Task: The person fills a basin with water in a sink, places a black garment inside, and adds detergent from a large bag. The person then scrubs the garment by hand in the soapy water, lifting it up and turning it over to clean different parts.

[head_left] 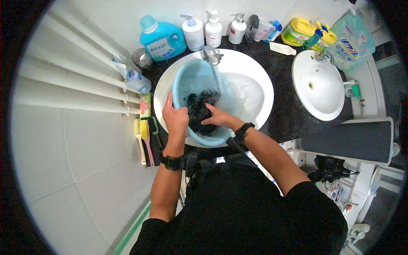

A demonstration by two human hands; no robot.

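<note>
A light blue basin (176, 80) sits tilted in the left white oval sink (265, 93). Water runs from the metal faucet (211, 55) into it, and a dark cloth-like bundle (196, 111) lies wet inside; its exact kind is unclear. My left hand (175, 117) grips the basin's left rim, thumb toward the inside. Over the bundle, my right hand (217, 117) reaches in from the right with fingers spread, touching it; some fingertips are hidden by the bundle and water.
Along the back wall stand a blue detergent jug (162, 41), several pump bottles (213, 29) and yellow jugs (298, 32). Brushes (146, 140) lie at the left by the white pipes (80, 72). A second sink (318, 95) is set into the dark counter (276, 78) on the right.
</note>
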